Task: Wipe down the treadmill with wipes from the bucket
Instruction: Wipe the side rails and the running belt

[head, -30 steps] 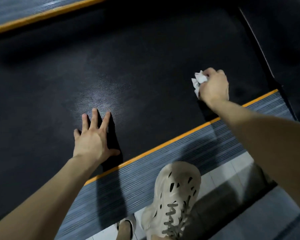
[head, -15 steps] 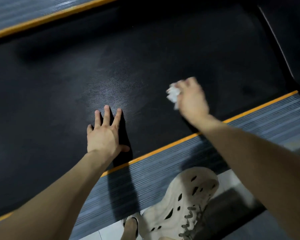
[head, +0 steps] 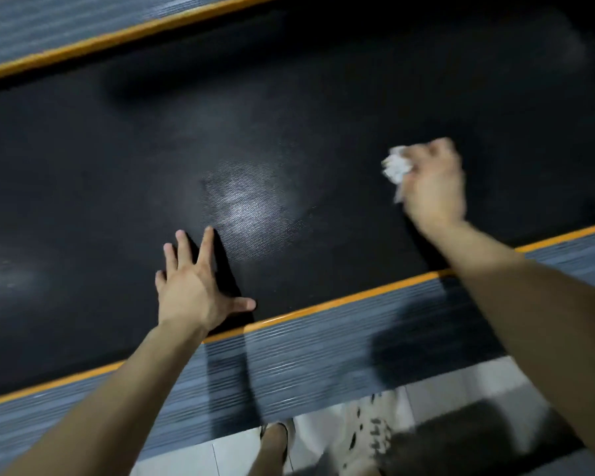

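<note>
The black textured treadmill belt (head: 255, 139) fills most of the head view. My left hand (head: 193, 286) lies flat on the belt near its close edge, fingers spread and straight. Over the belt's right side, my right hand (head: 433, 180) grips a crumpled white wipe (head: 396, 168), which sticks out past the fingers on the left; the hand is blurred. The bucket is out of view.
A grey ribbed side rail (head: 323, 359) with an orange strip (head: 340, 302) borders the belt's near edge, and a second rail (head: 66, 18) runs along the far edge. My beige shoe (head: 368, 438) stands on the pale tiled floor (head: 234, 455) below.
My right hand swept the wipe leftward across the belt toward my left hand, then back out to the right. My left hand stayed planted on the belt, its fingers now spread wider.
</note>
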`<state>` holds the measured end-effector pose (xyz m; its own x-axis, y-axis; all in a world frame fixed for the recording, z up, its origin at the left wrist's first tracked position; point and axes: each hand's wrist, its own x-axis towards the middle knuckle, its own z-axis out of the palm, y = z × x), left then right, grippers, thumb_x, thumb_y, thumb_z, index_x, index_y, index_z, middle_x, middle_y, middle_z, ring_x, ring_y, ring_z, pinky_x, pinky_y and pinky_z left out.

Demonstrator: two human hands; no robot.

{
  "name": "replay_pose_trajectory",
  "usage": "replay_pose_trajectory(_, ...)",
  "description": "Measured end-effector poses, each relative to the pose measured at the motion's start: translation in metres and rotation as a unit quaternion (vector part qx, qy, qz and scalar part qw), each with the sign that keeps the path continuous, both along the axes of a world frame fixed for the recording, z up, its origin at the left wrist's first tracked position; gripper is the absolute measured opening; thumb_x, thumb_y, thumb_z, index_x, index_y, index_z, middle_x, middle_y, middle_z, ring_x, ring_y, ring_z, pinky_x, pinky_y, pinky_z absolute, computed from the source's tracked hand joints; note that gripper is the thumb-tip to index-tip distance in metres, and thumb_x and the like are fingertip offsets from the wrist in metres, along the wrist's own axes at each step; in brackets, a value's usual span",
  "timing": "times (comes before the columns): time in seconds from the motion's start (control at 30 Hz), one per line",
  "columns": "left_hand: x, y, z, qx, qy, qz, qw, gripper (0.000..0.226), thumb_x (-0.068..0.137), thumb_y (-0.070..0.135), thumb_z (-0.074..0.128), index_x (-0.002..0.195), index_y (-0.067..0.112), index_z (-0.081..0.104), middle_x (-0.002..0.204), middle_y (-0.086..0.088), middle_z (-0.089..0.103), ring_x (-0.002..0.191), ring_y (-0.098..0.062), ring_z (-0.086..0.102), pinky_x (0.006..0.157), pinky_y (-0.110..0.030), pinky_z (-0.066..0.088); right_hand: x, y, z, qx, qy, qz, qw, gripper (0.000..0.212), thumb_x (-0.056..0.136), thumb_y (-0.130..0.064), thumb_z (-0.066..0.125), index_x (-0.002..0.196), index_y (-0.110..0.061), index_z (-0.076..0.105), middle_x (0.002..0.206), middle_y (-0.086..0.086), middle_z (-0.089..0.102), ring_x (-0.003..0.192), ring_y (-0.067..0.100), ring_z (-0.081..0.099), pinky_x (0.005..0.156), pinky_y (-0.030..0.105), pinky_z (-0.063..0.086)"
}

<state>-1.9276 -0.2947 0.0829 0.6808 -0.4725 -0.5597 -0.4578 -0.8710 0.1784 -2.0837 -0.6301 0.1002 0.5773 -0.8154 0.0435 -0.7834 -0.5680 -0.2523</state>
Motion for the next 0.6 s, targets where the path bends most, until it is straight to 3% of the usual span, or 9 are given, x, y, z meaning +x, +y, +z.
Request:
replay_pose_trajectory(0.07, 0.002, -0.002, -0.003, 0.024, -0.004, -0.005, 1.0, 0.164, 0.048, 0.081, 0.091, 0.169, 0.036, -0.011, 0.178, -0.013, -0.011, 0.164, -0.041, -0.004, 0.127, -0.065, 0.026, -0.002, -0.018, 0.0, -0.033, 0.003, -0.146, 0.989, 0.037, 0.097, -0.018, 0.049, 0.125, -0.014, 0.073, 0.126, 0.018, 0.057, 0.105, 0.041, 0.063, 0.095, 0.046, 0.05)
replay_pose_trajectory(0.13, 0.003, -0.007, -0.006, 0.039, -0.011, -0.006, 0.999, 0.166, 0.048, 0.079, 0.093, 0.169, 0.032, -0.012, 0.178, -0.015, -0.01, 0.164, -0.043, -0.003, 0.126, -0.063, 0.028, 0.026, 0.02, -0.016, -0.025, -0.004, -0.15, 0.988, 0.035, 0.095, -0.017, 0.053, 0.123, -0.016, 0.074, 0.124, 0.016, 0.059, 0.101, 0.04, 0.064, 0.092, 0.047, 0.052)
replay_pose_trajectory(0.23, 0.0, -0.005, -0.006, 0.041, -0.025, -0.019, 0.999, 0.165, 0.049, 0.086, 0.087, 0.168, 0.033, -0.014, 0.178, -0.015, -0.009, 0.164, -0.041, -0.001, 0.126, -0.058, 0.031, 0.083, 0.135, -0.042, 0.077, -0.034, 0.076, 0.994, 0.025, 0.095, -0.015, 0.063, 0.117, -0.019, 0.074, 0.112, 0.01, 0.057, 0.092, 0.035, 0.063, 0.078, 0.043, 0.054)
replay_pose_trajectory(0.3, 0.004, 0.001, -0.005, 0.031, -0.031, -0.017, 0.999, 0.162, 0.049, 0.09, 0.083, 0.168, 0.035, -0.013, 0.179, -0.012, -0.008, 0.165, -0.039, 0.0, 0.126, -0.056, 0.033, 0.109, 0.196, -0.041, 0.192, 0.03, 0.276, 0.941, 0.032, 0.101, -0.009, 0.057, 0.129, -0.018, 0.07, 0.12, 0.009, 0.055, 0.102, 0.031, 0.057, 0.082, 0.039, 0.05)
replay_pose_trajectory(0.37, 0.005, 0.0, -0.007, 0.028, -0.024, -0.027, 0.999, 0.161, 0.047, 0.093, 0.08, 0.168, 0.038, -0.012, 0.179, -0.009, -0.007, 0.166, -0.035, 0.001, 0.126, -0.055, 0.035, 0.108, 0.191, -0.039, 0.228, 0.036, 0.349, 0.908, 0.038, 0.102, -0.004, 0.054, 0.136, -0.016, 0.067, 0.126, 0.011, 0.054, 0.108, 0.029, 0.054, 0.087, 0.038, 0.048)
replay_pose_trajectory(0.47, 0.003, 0.003, -0.004, 0.028, -0.04, -0.027, 0.998, 0.16, 0.047, 0.098, 0.074, 0.168, 0.041, -0.013, 0.18, -0.006, -0.008, 0.166, -0.032, 0.001, 0.125, -0.052, 0.035, 0.069, 0.113, -0.034, 0.121, -0.027, 0.266, 0.956, 0.032, 0.091, -0.005, 0.06, 0.119, -0.011, 0.075, 0.114, 0.016, 0.058, 0.097, 0.034, 0.061, 0.087, 0.042, 0.054)
replay_pose_trajectory(0.53, 0.004, 0.003, -0.005, 0.018, -0.043, -0.025, 0.999, 0.159, 0.046, 0.098, 0.074, 0.168, 0.041, -0.011, 0.18, -0.005, -0.007, 0.166, -0.031, 0.001, 0.126, -0.051, 0.035, 0.035, 0.045, -0.019, 0.018, -0.039, 0.105, 0.994, 0.038, 0.09, -0.016, 0.051, 0.12, -0.013, 0.075, 0.118, 0.019, 0.059, 0.097, 0.037, 0.063, 0.088, 0.04, 0.05)
replay_pose_trajectory(0.6, 0.002, 0.003, -0.004, 0.018, -0.045, -0.021, 0.999, 0.16, 0.044, 0.098, 0.074, 0.169, 0.041, -0.01, 0.18, -0.005, -0.006, 0.166, -0.031, 0.002, 0.126, -0.051, 0.035, 0.016, 0.013, -0.004, -0.018, -0.038, -0.063, 0.997, 0.041, 0.092, -0.017, 0.052, 0.128, -0.016, 0.073, 0.125, 0.018, 0.058, 0.101, 0.038, 0.063, 0.092, 0.044, 0.049)
